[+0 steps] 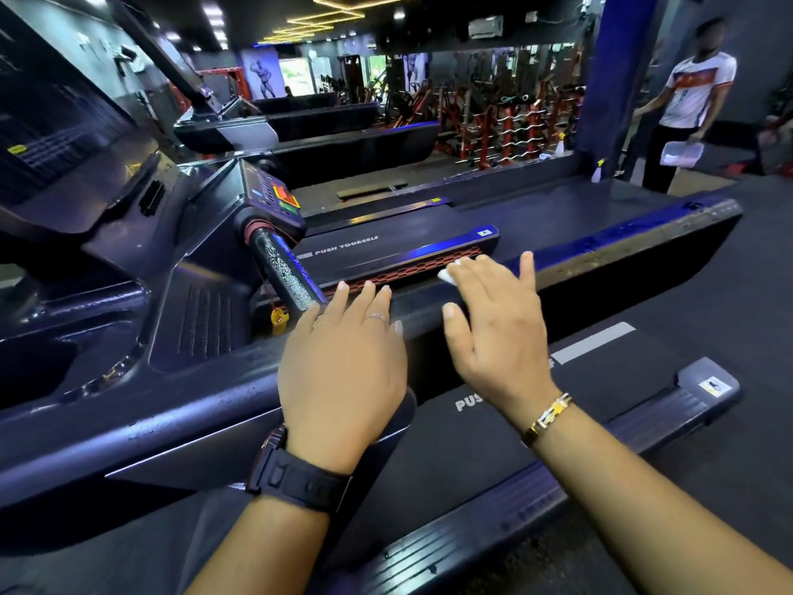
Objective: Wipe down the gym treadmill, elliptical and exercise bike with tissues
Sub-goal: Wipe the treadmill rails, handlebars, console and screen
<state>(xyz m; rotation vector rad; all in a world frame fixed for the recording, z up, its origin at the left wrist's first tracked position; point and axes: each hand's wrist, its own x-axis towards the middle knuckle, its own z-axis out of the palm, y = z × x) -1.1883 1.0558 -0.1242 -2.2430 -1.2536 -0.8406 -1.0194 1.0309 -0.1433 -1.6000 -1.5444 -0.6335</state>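
Your right hand (497, 337) lies flat, fingers spread and straight, pressing a white tissue (447, 274) onto the treadmill's side rail (422, 322). The tissue peeks out at 11 o'clock from under your fingertips. Your left hand (343, 371) rests just beside it at 9 o'clock, flat and wide on the same rail, holding nothing. A watch (300, 478) wraps your left wrist and a bracelet (547, 416) your right. The belt (429, 457) runs below the rail at 5 o'clock. A textured grip (281, 268) stands at 11 o'clock of your left hand, with the button panel (279, 195) beyond. Another person (691, 92) stands well apart at 2 o'clock.
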